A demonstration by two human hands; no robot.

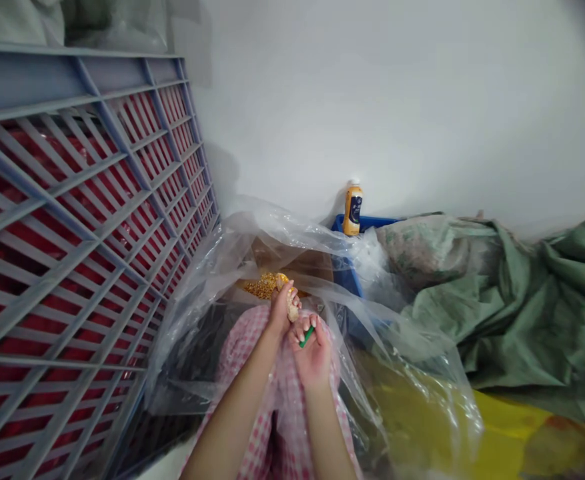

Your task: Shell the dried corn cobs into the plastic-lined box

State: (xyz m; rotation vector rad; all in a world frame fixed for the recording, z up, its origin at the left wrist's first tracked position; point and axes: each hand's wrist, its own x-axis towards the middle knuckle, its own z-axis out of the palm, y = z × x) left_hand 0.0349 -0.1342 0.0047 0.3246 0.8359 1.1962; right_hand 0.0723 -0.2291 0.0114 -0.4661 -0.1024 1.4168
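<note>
A partly stripped corn cob (293, 309) is gripped in my left hand (278, 313). Its upper end still carries yellow kernels, while the lower part is pale and bare. My right hand (317, 360) lies palm up just to the right and below, with its fingers curled round a short green stick-like handle (307, 336); whatever is at its far end is hidden. Beyond my hands, loose corn kernels (258, 288) lie heaped in a clear plastic bag (197, 313) spread open around my knees.
A tall grey-blue plastic crate (97, 237) with red contents stands at the left. On the right are a blue bin (342, 267), a bottle (353, 208) with orange contents, crumpled green cloth (512, 320) and a yellow sheet (502, 427). A white wall (397, 100) closes off the back.
</note>
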